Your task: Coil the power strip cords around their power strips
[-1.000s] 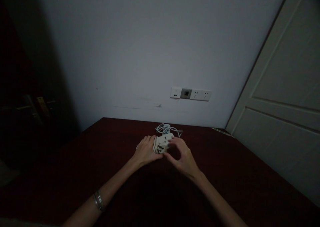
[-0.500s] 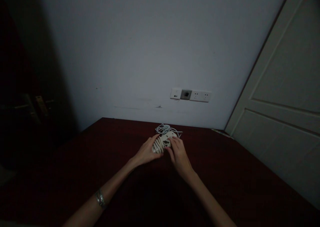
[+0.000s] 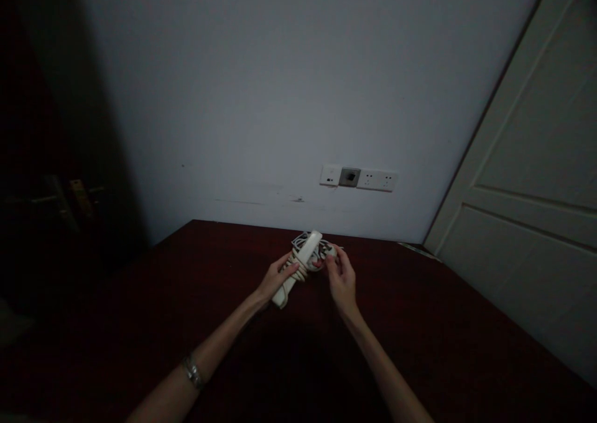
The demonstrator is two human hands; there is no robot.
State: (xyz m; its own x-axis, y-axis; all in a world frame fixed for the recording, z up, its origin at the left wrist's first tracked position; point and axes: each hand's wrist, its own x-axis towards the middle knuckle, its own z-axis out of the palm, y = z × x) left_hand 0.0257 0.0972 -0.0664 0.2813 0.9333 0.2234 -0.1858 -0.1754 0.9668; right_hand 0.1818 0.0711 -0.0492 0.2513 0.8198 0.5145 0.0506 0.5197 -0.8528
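Note:
A white power strip (image 3: 310,246) is tilted up from lower left to upper right, its narrow side showing. Its cream cord (image 3: 300,272) is wound around the middle in several turns. My left hand (image 3: 276,280) is closed around the strip and the wound cord, thumb on top. To the right, my right hand (image 3: 342,277) pinches a white plug (image 3: 329,249) whose prongs point left toward the strip. Behind both lies a loose coil of thin white cable (image 3: 300,239), partly hidden by the strip.
The dark red tabletop (image 3: 224,249) meets a pale wall behind. A row of wall sockets (image 3: 377,180) sits above its back edge. A white panelled door (image 3: 522,180) stands at the right. On the dark left side a door handle (image 3: 60,199) shows.
The power strip has turned from its socket face to its narrow side, and more of its length shows. My right hand has moved right, off the strip, and now grips the plug.

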